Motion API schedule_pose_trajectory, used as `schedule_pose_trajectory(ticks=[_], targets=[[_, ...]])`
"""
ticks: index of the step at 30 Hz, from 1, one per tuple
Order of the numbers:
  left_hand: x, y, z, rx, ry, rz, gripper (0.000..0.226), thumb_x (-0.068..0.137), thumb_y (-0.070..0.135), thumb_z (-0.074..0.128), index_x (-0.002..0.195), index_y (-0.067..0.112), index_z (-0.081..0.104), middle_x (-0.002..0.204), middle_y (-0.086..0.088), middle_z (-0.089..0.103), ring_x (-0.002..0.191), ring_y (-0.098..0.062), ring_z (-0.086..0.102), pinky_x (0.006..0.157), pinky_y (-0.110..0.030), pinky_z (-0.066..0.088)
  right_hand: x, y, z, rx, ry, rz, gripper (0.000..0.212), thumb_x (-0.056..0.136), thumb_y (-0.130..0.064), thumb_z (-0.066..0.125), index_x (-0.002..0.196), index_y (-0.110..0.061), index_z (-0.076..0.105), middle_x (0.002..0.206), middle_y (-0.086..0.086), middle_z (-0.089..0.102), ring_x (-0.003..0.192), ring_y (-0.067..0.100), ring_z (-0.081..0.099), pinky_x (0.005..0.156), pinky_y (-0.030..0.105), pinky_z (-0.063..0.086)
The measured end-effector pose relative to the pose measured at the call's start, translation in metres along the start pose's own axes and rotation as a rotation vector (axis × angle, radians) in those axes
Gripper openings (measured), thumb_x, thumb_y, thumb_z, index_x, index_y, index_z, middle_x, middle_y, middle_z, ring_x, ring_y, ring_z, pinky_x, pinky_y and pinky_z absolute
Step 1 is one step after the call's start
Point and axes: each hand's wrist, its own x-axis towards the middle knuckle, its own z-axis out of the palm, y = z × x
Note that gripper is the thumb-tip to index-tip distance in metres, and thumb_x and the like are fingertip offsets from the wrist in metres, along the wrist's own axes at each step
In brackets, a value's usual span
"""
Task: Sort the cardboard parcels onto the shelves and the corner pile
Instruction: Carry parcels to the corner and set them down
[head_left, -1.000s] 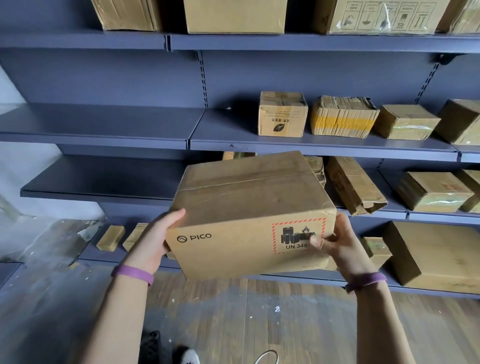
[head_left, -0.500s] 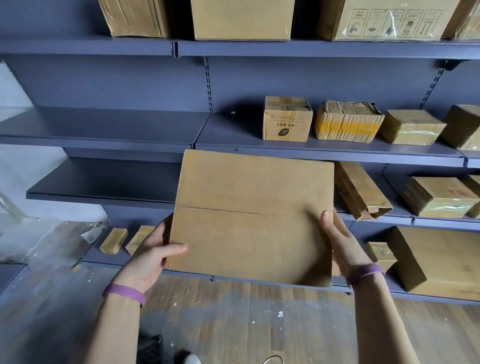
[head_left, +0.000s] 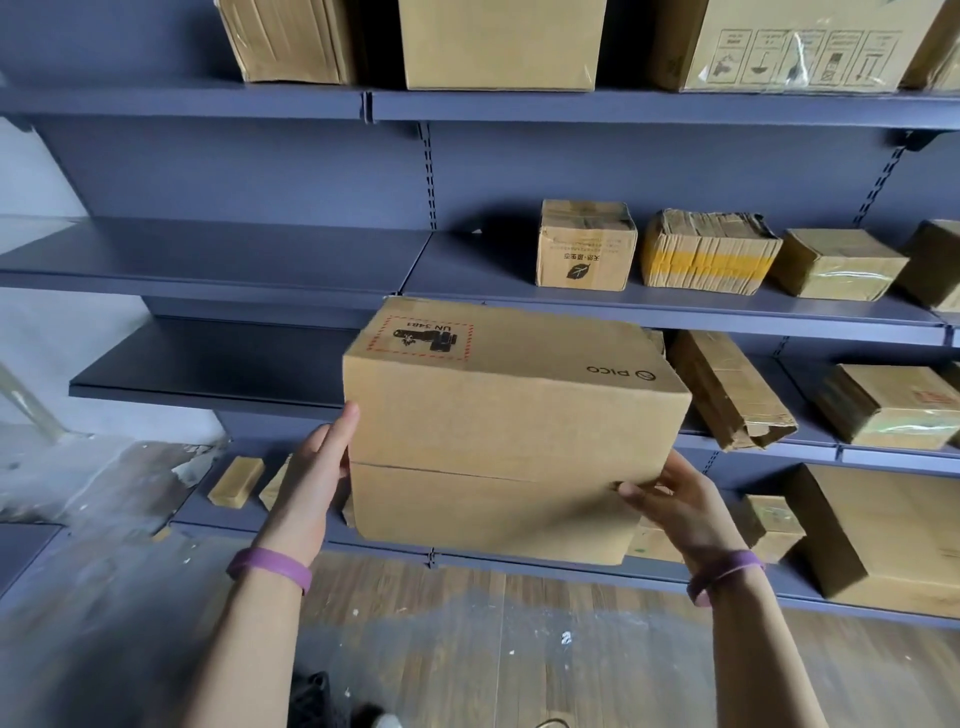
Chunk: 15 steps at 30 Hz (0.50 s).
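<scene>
Facing grey shelves (head_left: 208, 254), a person held a cardboard parcel (head_left: 514, 415) at the frame's centre.
Its upper face carried an upside-down "PICO" logo and a red-dashed label reading "UN 3481". A small box (head_left: 584, 247) at centre right showed a leaf logo. The left hand (head_left: 317, 478) pressed flat, fingers straight, against the parcel's left side; the right hand (head_left: 685, 504) gripped its lower right corner, thumb on the near face.
</scene>
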Motion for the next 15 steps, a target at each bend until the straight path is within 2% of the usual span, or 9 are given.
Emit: schedule_pose_trajectory(ticks=[3, 5, 7, 8, 10, 12, 15], targets=[[-0.002, 0.002, 0.008, 0.038, -0.007, -0.003, 0.078, 0.07, 0.091, 0.034, 0.118, 0.033, 0.054, 0.121, 0.0, 0.066, 0.117, -0.025, 0.058, 0.094, -0.036, 0.041, -0.001, 0.004, 0.003, -0.033, 0.039, -0.039, 0.047, 0.077, 0.018, 0.069, 0.1, -0.022, 0.067, 0.083, -0.01, 0.075, 0.084, 0.01, 0.065, 0.081, 0.026, 0.054], [-0.005, 0.003, 0.011, 0.014, -0.047, -0.001, 0.098, 0.057, 0.098, 0.035, 0.132, 0.035, 0.045, 0.132, -0.001, 0.059, 0.126, -0.025, 0.052, 0.098, -0.037, 0.041, 0.0, 0.006, 0.005, -0.053, 0.065, -0.071, 0.05, 0.075, 0.022, 0.068, 0.099, -0.022, 0.066, 0.081, -0.015, 0.075, 0.081, 0.003, 0.065, 0.076, 0.018, 0.054], [-0.008, 0.002, 0.013, -0.071, -0.055, -0.057, 0.119, 0.043, 0.102, 0.043, 0.144, 0.039, 0.037, 0.143, -0.001, 0.052, 0.131, -0.026, 0.048, 0.105, -0.045, 0.042, 0.001, 0.005, 0.007, -0.043, 0.089, -0.101, 0.052, 0.073, 0.025, 0.066, 0.098, -0.02, 0.065, 0.079, -0.019, 0.074, 0.076, -0.004, 0.065, 0.072, 0.012, 0.053], [-0.009, 0.001, 0.014, -0.125, -0.051, -0.087, 0.121, 0.04, 0.102, 0.047, 0.145, 0.042, 0.036, 0.145, -0.001, 0.049, 0.132, -0.027, 0.047, 0.106, -0.051, 0.043, 0.001, 0.004, 0.009, -0.027, 0.088, -0.11, 0.052, 0.073, 0.027, 0.065, 0.098, -0.02, 0.064, 0.077, -0.02, 0.073, 0.075, -0.007, 0.064, 0.071, 0.011, 0.053], [-0.013, 0.0, 0.015, -0.233, -0.05, -0.134, 0.119, 0.039, 0.098, 0.06, 0.143, 0.047, 0.037, 0.149, 0.0, 0.045, 0.134, -0.031, 0.044, 0.099, -0.062, 0.046, -0.001, 0.0, 0.012, -0.011, 0.084, -0.124, 0.052, 0.072, 0.029, 0.062, 0.095, -0.018, 0.064, 0.075, -0.02, 0.072, 0.074, -0.009, 0.064, 0.069, 0.01, 0.052], [-0.014, -0.003, 0.014, -0.318, -0.062, -0.163, 0.108, 0.05, 0.084, 0.074, 0.145, 0.045, 0.039, 0.152, 0.002, 0.041, 0.138, -0.033, 0.038, 0.093, -0.065, 0.049, -0.001, 0.001, 0.012, 0.0, 0.1, -0.118, 0.051, 0.073, 0.03, 0.061, 0.092, -0.017, 0.065, 0.074, -0.02, 0.072, 0.074, -0.007, 0.065, 0.067, 0.011, 0.052], [-0.014, -0.009, 0.013, -0.465, -0.097, -0.104, 0.062, 0.08, 0.052, 0.072, 0.136, 0.036, 0.054, 0.142, 0.001, 0.055, 0.134, -0.03, 0.047, 0.093, -0.057, 0.054, 0.001, 0.009, 0.014, -0.013, 0.136, -0.134, 0.051, 0.074, 0.028, 0.062, 0.089, -0.02, 0.066, 0.076, -0.019, 0.073, 0.077, 0.001, 0.067, 0.067, 0.013, 0.053]])
